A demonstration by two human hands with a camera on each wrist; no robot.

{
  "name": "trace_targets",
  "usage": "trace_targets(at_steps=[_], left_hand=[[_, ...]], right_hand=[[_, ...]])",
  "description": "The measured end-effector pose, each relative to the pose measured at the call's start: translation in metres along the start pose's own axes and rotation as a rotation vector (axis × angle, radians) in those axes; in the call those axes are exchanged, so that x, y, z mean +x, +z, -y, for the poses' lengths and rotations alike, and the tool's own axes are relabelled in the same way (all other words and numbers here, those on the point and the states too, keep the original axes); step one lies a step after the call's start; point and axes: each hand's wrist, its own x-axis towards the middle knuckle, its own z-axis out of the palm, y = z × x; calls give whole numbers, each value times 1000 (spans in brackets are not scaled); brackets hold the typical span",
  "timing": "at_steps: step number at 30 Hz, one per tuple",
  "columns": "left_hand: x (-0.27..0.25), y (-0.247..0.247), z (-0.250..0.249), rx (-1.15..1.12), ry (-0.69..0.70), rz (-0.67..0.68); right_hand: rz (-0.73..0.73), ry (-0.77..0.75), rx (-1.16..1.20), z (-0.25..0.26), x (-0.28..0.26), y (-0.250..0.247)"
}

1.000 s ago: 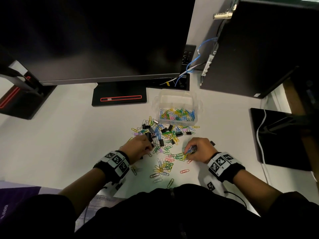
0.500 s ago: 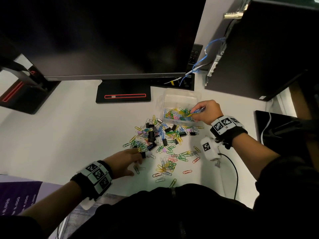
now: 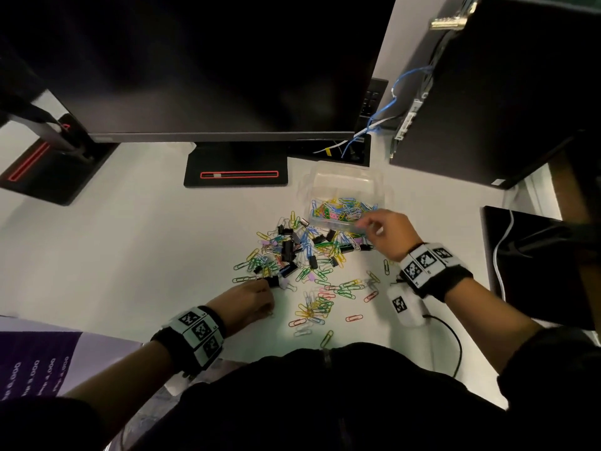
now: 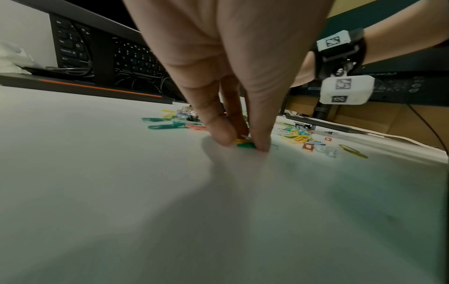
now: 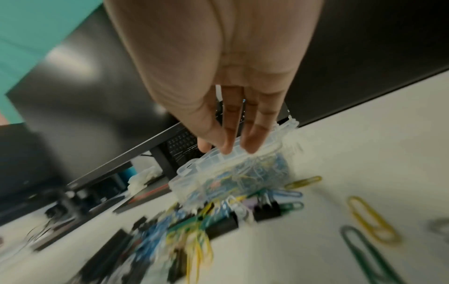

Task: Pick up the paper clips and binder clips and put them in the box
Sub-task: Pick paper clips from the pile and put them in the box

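Observation:
A clear plastic box (image 3: pixel 344 177) (image 5: pixel 218 163) stands behind a heap of coloured paper clips (image 3: pixel 305 255) mixed with black binder clips (image 3: pixel 287 249) (image 5: pixel 267 209); several paper clips (image 3: pixel 341 209) lie inside the box. My right hand (image 3: pixel 366 227) (image 5: pixel 233 149) hovers at the box's front edge, fingers straight, holding nothing. At the heap's near left, my left hand (image 3: pixel 265 301) (image 4: pixel 243 143) is down on the white table (image 3: pixel 130 255), thumb and fingers pinching a yellow and a green paper clip (image 4: pixel 245 144). More loose clips (image 3: pixel 312 310) lie near my body.
A large monitor (image 3: pixel 195 76) with its base (image 3: pixel 235 174) stands behind, a computer tower (image 3: pixel 504 92) with blue cables (image 3: pixel 390 102) at the back right. A black pad (image 3: pixel 536 255) lies at the right, a purple sheet (image 3: pixel 32 362) at the near left.
My right hand carried clips from the table to the box, let them go, and now hangs empty at its front edge. My left hand drew back to the heap's near left and pinches clips.

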Motion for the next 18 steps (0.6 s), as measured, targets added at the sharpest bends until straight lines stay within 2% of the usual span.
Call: trace_targets(at_steps=[4, 6, 11, 18], left_hand=[[8, 2, -10, 22, 1, 38], [13, 4, -16, 11, -5, 56], [30, 9, -37, -30, -31, 30], [47, 17, -57, -127, -53, 4]], right_hand=[[250, 34, -234, -21, -39, 20], [312, 71, -271, -28, -54, 33], [216, 59, -175, -29, -74, 57], [214, -20, 32, -12, -80, 71]])
